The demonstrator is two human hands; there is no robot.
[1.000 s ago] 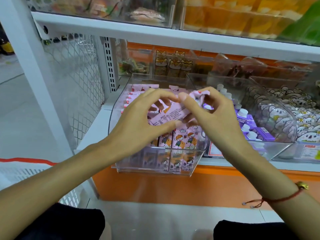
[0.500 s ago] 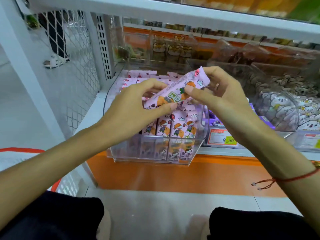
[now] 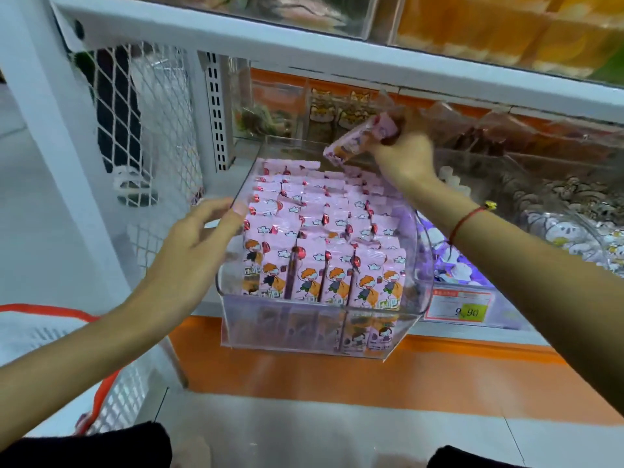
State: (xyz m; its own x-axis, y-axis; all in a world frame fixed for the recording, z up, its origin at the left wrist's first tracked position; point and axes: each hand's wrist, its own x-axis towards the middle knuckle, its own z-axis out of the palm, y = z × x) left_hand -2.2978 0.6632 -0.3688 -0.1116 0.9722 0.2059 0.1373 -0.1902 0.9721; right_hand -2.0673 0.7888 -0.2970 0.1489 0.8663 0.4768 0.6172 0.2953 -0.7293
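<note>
1. Pink, glossy plastic snack packet with a cartoon print: it is held in the air, tilted, above the back of the clear acrylic bin, just under the white shelf board.
2. Grip: the right hand has its fingers curled round the packet's upper end. The lower end sticks out free towards the left.
3. The left hand lies against the bin's left wall with the thumb tip at the rim. Its fingers look loosely extended and hold nothing. They are blurred, though.
4. The bin is nearly full of matching pink packets standing upright in tight rows.
5. Handling, as a judgement: the packet looks light and slightly stiff from its filling, with a slick film that could slide under a loose pinch. The contents may crush if squeezed hard.
6. Best hold: across the flat faces near one end, or by the crimped seal. That leaves the other end free to slip into a gap at the back row.
7. Risk: pushing down could tip neighbouring packets, so a steadying touch on the bin helps.
</note>
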